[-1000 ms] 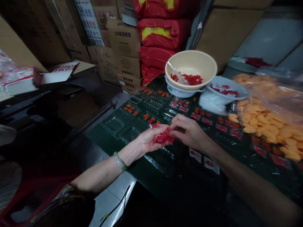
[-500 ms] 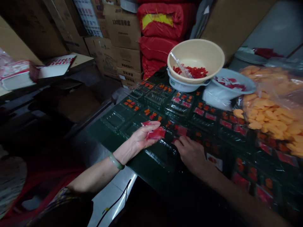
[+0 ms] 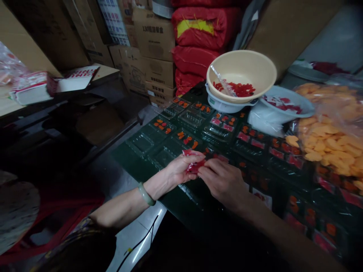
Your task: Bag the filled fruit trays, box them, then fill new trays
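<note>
My left hand, with a jade-green bangle on the wrist, is closed around small red plastic packets. My right hand reaches the same packets, its thumb and fingers pinched at their right edge. Under and around both hands, clear plastic trays lie in rows on a dark green table. Several trays hold small orange and red pieces in their compartments. In some trays red packets lie beside the pieces. My right hand hides part of the tray behind it.
At the back stands a cream basin with red pieces inside, resting on a pale blue tub. A light blue bowl of packets is beside it. A bag of orange pieces fills the right side. Cardboard boxes are stacked behind.
My right hand has moved left from a tray to the packets in my left hand, and the hands now meet. The whole view has shifted slightly.
</note>
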Available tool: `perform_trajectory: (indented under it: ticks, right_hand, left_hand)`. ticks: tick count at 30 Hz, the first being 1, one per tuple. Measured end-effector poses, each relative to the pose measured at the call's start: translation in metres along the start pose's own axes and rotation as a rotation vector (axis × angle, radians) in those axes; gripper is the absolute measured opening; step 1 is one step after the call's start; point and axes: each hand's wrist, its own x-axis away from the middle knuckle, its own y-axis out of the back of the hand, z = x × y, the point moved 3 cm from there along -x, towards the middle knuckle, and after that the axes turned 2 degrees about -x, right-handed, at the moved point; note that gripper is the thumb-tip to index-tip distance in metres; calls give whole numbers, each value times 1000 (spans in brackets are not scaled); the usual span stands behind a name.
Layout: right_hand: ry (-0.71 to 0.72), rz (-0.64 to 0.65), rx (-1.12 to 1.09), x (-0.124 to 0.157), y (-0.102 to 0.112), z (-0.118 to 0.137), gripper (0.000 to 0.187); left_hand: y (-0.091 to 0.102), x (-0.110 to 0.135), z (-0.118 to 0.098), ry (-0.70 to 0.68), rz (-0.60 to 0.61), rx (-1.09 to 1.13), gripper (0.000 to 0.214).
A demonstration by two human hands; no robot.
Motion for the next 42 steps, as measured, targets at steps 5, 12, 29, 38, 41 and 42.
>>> perform_trajectory:
  ticks: [5,12,29,38,41,42]
  right_hand:
    - [-231,-13,-218,2,0,-28,17]
    - [-83,136,-86,6,-44,-59,24]
    - [60,4,-261,-16,-19,-17,18]
    - [24,84,-567,-43,-22,-45,23]
    - [-110,3,-624,-63,-25,-66,18]
    - [-186,-53,-602,-70,-29,-78,17]
  left_hand:
    - [20,2,-7,-12,-101,-7,17]
    - [44,13,-25,-136,-163,12,23]
    - [24,-5,-12,-26,42,56,14]
    - [25,-12,-37,17,83,-66,33]
    - [28,-16,-47,-22,91,-39,34]
    - [29,-17,-51,-48,92,-38,34]
